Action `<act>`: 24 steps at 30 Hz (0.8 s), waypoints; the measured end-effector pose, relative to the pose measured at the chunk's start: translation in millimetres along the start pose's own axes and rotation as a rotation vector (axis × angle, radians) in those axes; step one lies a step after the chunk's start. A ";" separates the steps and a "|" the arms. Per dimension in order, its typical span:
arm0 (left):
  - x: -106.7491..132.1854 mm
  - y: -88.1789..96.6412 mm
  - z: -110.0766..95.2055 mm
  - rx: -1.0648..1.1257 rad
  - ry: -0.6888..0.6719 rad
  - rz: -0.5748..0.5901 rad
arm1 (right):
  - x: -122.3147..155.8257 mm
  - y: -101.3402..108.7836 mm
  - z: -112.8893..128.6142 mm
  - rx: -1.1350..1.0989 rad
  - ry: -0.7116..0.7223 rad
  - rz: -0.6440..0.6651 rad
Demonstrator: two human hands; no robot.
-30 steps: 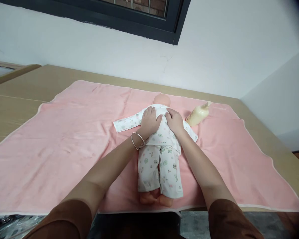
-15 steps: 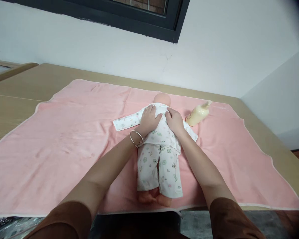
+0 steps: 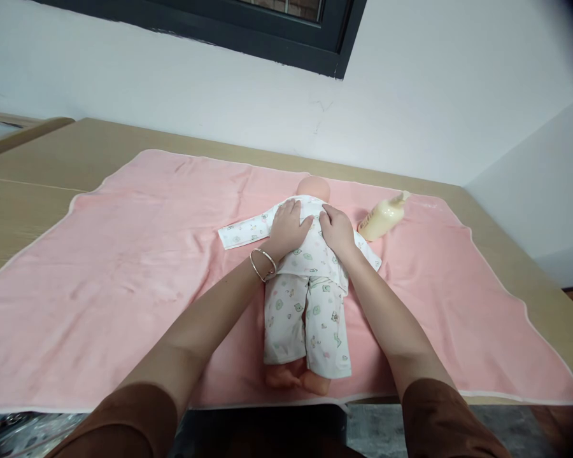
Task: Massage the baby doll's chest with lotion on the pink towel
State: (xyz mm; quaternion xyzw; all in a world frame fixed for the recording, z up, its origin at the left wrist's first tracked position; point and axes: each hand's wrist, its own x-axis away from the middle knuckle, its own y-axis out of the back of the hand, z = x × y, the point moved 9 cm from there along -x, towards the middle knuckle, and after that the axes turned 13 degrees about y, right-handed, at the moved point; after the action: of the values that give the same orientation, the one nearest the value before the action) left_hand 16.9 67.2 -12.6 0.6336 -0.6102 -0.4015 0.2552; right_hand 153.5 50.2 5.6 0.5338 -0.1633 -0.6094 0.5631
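A baby doll (image 3: pixel 314 187) lies stretched out with its head toward the wall, dressed in a white patterned top (image 3: pixel 310 257) and matching trousers (image 3: pixel 327 324). My left hand (image 3: pixel 288 228) rests flat on the left of the doll's upper body, fingers extended and thumb apart, a bracelet (image 3: pixel 262 264) on its wrist. On the other side, my right hand (image 3: pixel 338 232) is curled against the top, fingers bent and closed on the cloth; its fingertips are partly hidden. One sleeve (image 3: pixel 243 232) stretches out to the left. The bare feet (image 3: pixel 296 376) poke out of the trouser legs.
Beneath the doll is a pink blanket (image 3: pixel 124 273) with a pale edge, spread over a wooden table (image 3: pixel 114 140). A cream-coloured bottle (image 3: pixel 382 216) lies tilted right of the doll. Behind stand a white wall (image 3: pixel 219 108) and a dark window frame (image 3: pixel 267 54).
The camera view has shifted very slightly. Both hands keep their places on the doll's upper body, and the doll and bottle lie as before.
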 end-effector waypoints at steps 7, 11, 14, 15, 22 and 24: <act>-0.7 -0.9 1.1 -0.009 0.006 -0.002 | 0.5 -0.9 0.8 0.026 -0.064 0.096; 2.2 8.0 -7.5 -0.081 -0.048 0.042 | -0.8 -0.9 1.4 0.046 -0.120 0.217; 14.8 19.0 -22.6 -0.183 -0.126 0.113 | 2.1 3.5 18.5 0.091 -0.084 0.314; 21.3 22.5 -28.5 -0.226 -0.156 0.138 | 4.5 5.7 28.6 0.114 -0.052 0.348; 43.9 33.3 -42.6 -0.343 -0.157 0.250 | 19.3 18.9 74.8 0.233 0.089 0.469; 33.7 31.0 -32.9 -0.294 -0.080 0.241 | 13.6 16.0 58.4 0.189 0.040 0.430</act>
State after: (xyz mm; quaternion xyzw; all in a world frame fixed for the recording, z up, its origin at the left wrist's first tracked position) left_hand 24.0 24.9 24.0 0.4955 -0.6260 -0.4777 0.3666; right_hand 115.7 10.0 34.0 0.5491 -0.3184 -0.4467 0.6305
